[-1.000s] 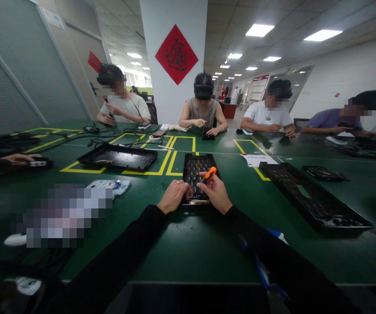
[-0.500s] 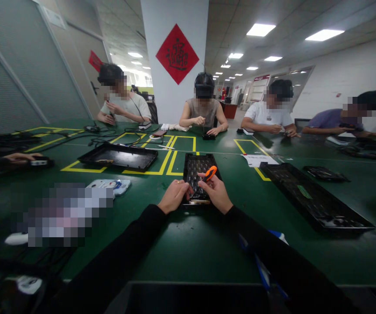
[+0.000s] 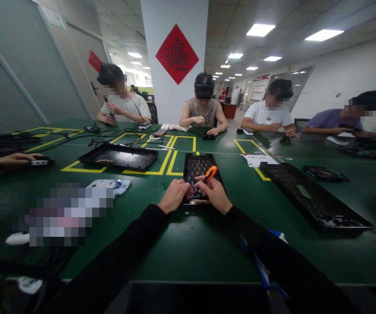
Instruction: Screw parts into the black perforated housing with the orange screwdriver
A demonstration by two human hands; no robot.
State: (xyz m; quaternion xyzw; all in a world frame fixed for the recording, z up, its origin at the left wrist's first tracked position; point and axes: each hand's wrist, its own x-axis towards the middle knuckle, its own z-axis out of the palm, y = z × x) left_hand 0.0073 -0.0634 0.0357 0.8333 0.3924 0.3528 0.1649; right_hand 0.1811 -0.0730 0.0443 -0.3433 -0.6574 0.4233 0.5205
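A narrow black tray (image 3: 198,168) with a gridded inside lies on the green table (image 3: 191,244) straight ahead of me. My left hand (image 3: 174,196) rests curled at the tray's near left corner, its fingers closed on the edge. My right hand (image 3: 214,194) is closed round an orange-handled screwdriver (image 3: 209,173), whose tip points down into the tray's near end. A small pale part lies at the tray's near edge between my hands. Both my sleeves are black.
A wide black tray (image 3: 118,157) lies at the left inside yellow floor-tape lines, and a long black tray (image 3: 312,196) at the right. Cables (image 3: 103,139) trail at the far left. Several people sit working along the far side; another person's hand (image 3: 14,160) shows at the left edge.
My right hand with the screwdriver has shifted slightly left and lower over the tray's near end. My left hand has stayed in place.
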